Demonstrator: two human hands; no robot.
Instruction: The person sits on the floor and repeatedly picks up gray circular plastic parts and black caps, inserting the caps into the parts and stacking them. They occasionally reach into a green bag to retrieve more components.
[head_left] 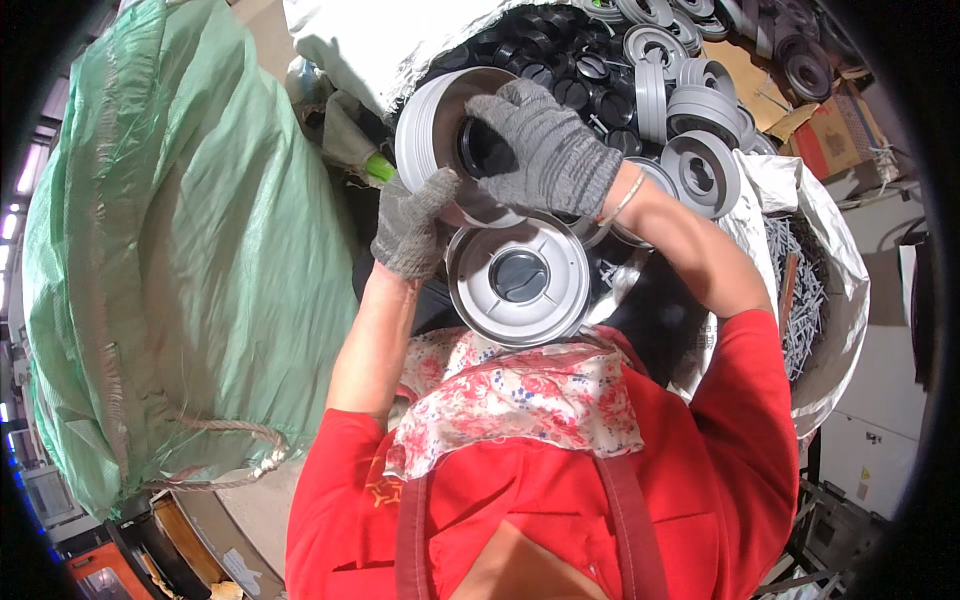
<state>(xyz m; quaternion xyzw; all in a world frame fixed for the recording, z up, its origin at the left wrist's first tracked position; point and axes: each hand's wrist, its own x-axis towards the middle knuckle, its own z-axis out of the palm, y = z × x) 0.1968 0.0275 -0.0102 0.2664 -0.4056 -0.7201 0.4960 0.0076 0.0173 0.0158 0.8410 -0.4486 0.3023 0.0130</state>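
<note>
My left hand (412,226), in a grey knit glove, grips the lower rim of a grey plastic ring-shaped housing (424,130) held tilted with its opening to the right. My right hand (548,150), also gloved, reaches into that opening with bent fingers. They press on a round black cap (484,148) inside the housing; its far side is hidden by the fingers. Just below, a second grey round housing (470,285) with a black cap (519,276) in its centre rests face up at my lap.
Many black caps (572,94) are heaped beyond my hands. Grey housings (700,172) are piled to the right, near a white sack (846,290) of grey screw-like pieces (800,305). A large green woven sack (200,250) stands at left. A cardboard box (835,132) lies far right.
</note>
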